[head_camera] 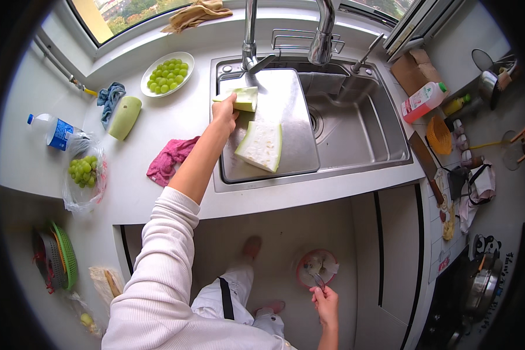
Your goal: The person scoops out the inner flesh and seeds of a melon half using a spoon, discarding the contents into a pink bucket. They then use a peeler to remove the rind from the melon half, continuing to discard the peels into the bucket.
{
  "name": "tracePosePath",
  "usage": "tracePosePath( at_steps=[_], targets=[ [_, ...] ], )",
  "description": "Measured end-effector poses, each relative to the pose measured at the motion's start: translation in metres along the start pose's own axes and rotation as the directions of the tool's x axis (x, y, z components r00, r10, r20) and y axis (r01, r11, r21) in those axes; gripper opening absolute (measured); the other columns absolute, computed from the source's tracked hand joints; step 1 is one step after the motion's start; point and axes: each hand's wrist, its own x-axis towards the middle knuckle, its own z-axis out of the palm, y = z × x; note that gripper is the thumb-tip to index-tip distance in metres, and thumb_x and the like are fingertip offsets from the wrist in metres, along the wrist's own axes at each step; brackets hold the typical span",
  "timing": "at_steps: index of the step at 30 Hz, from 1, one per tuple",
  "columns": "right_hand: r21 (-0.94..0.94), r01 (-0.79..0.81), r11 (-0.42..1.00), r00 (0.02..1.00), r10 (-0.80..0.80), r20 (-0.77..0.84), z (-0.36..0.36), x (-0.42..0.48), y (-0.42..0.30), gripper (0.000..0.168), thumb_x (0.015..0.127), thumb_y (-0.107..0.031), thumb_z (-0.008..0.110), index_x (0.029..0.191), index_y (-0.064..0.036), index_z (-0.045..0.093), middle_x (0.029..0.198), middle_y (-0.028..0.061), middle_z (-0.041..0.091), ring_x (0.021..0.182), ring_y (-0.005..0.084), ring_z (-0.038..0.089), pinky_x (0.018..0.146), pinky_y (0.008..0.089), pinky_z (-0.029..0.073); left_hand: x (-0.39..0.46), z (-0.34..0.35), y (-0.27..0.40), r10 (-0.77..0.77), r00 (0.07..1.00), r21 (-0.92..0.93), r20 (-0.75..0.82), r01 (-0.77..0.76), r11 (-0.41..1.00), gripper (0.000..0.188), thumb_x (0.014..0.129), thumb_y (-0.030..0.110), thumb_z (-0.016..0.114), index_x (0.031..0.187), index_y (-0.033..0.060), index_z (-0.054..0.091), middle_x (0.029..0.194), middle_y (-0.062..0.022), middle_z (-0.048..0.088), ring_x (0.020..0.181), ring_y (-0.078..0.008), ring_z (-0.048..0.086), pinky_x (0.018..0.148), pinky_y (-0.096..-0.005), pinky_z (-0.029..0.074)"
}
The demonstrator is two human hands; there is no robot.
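Note:
My left hand (pixel 225 112) grips a cut piece of pale green melon or gourd (pixel 246 98) at the upper left of a steel board (pixel 288 131). Just below it on the board lies a larger cut wedge (pixel 262 146), its white flesh and seeds facing up. The board covers the left part of a steel sink (pixel 354 131). Low at the right, my right hand (pixel 325 302) holds a metal utensil (pixel 318 280), probably a spoon, above a waste bin with a pink rim (pixel 303 282) on the floor. The utensil's tip is hard to make out.
A plate (pixel 146 87) of green grapes, a pink cloth (pixel 168 162), an uncut-looking gourd piece (pixel 125 118) and a bagged grape bunch (pixel 83 171) are on the left counter. A cleaver (pixel 422 155) lies right of the sink, near a bottle of pink liquid (pixel 423 103). A faucet (pixel 249 52) stands behind the board.

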Motion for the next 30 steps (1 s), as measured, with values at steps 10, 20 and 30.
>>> tracePosePath(
  at_steps=[10,20,30],
  targets=[
    [0.081,-0.022,0.996,0.999,0.024,-0.022,0.028,0.03,-0.024,0.018,0.096,-0.016,0.056,0.091,-0.002,0.066,0.066,-0.0041,0.052,0.052,0.0019,0.038,0.046,0.0201,0.027,-0.132,-0.021,-0.022,-0.025,0.941,0.688,0.338,-0.229,0.688,0.063,0.075,0.024,0.081,0.12,-0.0093,0.054,0.104,-0.017,0.066,0.092,-0.0202,0.064,0.082,-0.0314,0.05],
    [0.171,0.047,0.984,0.997,-0.037,-0.065,0.015,0.022,-0.001,0.02,0.096,-0.017,0.055,0.091,-0.001,0.065,0.065,-0.0041,0.051,0.056,0.0023,0.04,0.049,0.0206,0.03,-0.132,0.004,-0.024,-0.103,0.922,0.778,0.373,-0.25,0.576,0.057,0.072,0.016,0.082,0.111,-0.0006,0.044,0.098,-0.016,0.06,0.095,-0.0228,0.059,0.086,-0.0344,0.046],
    [0.48,0.337,0.81,0.93,-0.209,-0.302,-0.057,-0.018,0.041,0.027,0.099,-0.024,0.056,0.111,-0.001,0.06,0.074,-0.0032,0.05,0.051,0.0001,0.034,0.043,0.0187,0.024,-0.337,0.023,-0.126,-0.457,0.585,0.459,0.67,0.158,0.874,0.051,0.082,0.017,0.074,0.125,0.001,0.051,0.113,-0.0099,0.063,0.102,-0.0206,0.062,0.091,-0.0371,0.049]
  ],
)
